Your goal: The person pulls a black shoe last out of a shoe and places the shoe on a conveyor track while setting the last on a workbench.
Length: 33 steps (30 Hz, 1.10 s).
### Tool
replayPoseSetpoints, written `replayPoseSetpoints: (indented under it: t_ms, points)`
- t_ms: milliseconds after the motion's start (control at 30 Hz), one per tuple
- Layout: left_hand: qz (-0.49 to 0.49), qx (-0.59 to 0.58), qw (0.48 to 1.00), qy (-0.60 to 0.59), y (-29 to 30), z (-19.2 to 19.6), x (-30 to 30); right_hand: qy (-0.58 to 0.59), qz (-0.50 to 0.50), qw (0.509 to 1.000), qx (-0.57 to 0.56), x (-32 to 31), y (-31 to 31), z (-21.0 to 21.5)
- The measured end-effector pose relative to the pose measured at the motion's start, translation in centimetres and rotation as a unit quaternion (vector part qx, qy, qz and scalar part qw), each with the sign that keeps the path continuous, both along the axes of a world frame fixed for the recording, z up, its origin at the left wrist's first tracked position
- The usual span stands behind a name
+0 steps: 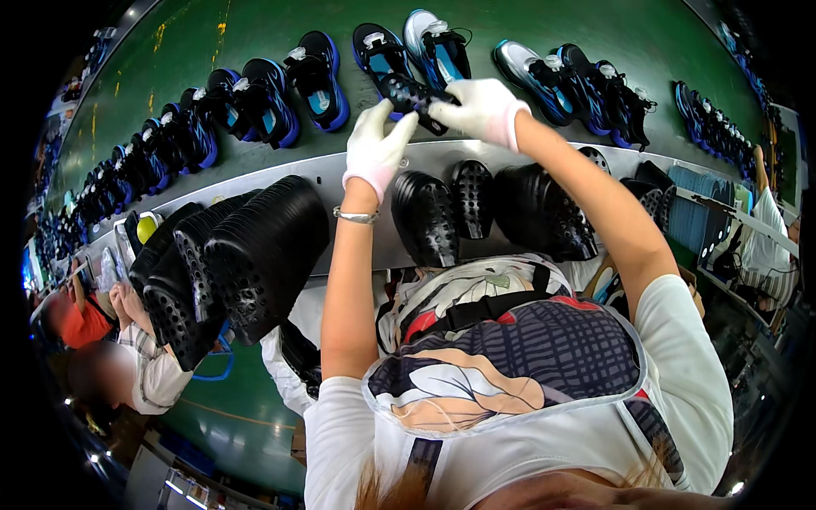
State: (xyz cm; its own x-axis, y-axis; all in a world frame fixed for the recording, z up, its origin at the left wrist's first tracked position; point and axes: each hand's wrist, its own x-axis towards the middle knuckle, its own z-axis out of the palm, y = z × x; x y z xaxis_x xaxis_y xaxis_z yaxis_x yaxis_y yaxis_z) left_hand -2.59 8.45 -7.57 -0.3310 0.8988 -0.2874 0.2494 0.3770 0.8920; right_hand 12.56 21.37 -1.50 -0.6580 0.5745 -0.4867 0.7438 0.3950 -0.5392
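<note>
Both my hands wear white gloves with pale pink cuffs. Over the near end of a black and blue sneaker [380, 53], my right hand [483, 110] grips a black perforated plastic shoe insert [406, 90] in its fingers. My left hand [376, 146] is at the insert's near left side, thumb and forefinger spread apart; whether their tips touch it I cannot tell. Just right of that sneaker stands a white and black one [436, 47]. Nested stacks of similar black inserts lie closer to me, a large one [268, 246] on the left and a smaller one [423, 217] between my forearms.
Rows of sneakers [314, 81] line a green belt [255, 34] beyond a grey metal ledge [357, 246]. More insert stacks [535, 208] sit below my right forearm. Blue-grey flat sheets [699, 204] are at the right. People work at the left [153, 357] and far right.
</note>
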Motion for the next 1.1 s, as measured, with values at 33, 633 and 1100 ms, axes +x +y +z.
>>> replayPoseSetpoints:
  t_ms: [33,633,1100]
  points:
    - [0.005,0.029,0.997,0.077,-0.2,-0.4,0.2,-0.024,-0.019,0.999,-0.038,-0.8,0.7,0.2]
    - [-0.050,-0.232,0.963,0.124,5.3,-6.0,-1.6,-0.172,0.074,0.976,0.111,-13.6,1.4,-6.6]
    - [-0.125,-0.190,0.942,0.246,5.0,-8.1,-2.1,-0.124,0.115,0.981,0.092,-13.8,2.0,-6.8]
